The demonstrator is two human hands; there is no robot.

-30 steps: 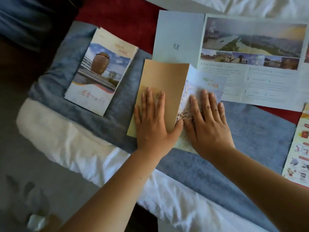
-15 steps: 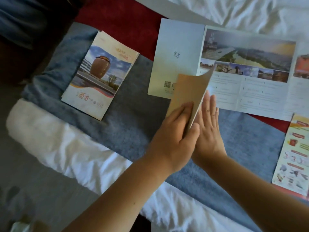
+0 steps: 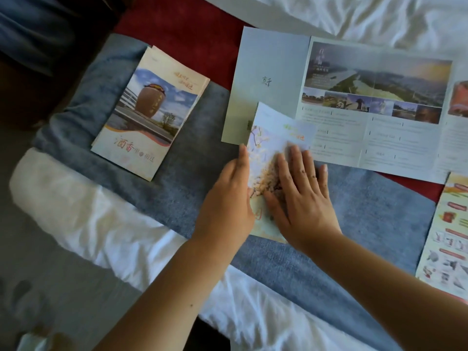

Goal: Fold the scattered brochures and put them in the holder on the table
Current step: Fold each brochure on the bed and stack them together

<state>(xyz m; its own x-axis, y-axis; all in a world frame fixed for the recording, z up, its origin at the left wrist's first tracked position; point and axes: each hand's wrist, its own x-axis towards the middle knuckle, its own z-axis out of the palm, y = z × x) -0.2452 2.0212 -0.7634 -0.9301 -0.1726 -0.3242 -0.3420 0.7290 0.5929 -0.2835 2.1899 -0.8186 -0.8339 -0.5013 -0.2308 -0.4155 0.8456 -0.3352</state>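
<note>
A folded brochure [image 3: 272, 138] with a pale flower cover lies on the blue blanket [image 3: 374, 211] in the middle. My right hand [image 3: 301, 196] presses flat on its lower half, fingers spread. Along the brochure's left edge rests my left hand [image 3: 228, 203], fingers straight and together. A small stack of folded brochures [image 3: 149, 112] with a brown jar on the cover sits at the left. A large unfolded brochure [image 3: 354, 105] lies open behind, partly under the flower one. No holder is in view.
Another open leaflet [image 3: 448, 239] with red pictures lies at the right edge. A white rolled sheet [image 3: 83, 211] runs along the blanket's near side. Red cloth [image 3: 187, 34] and white bedding [image 3: 367, 13] lie at the back.
The tan panel that my left hand lifted has come down over to the right, and the brochure now lies folded with its flower cover up. Both hands now rest on it.
</note>
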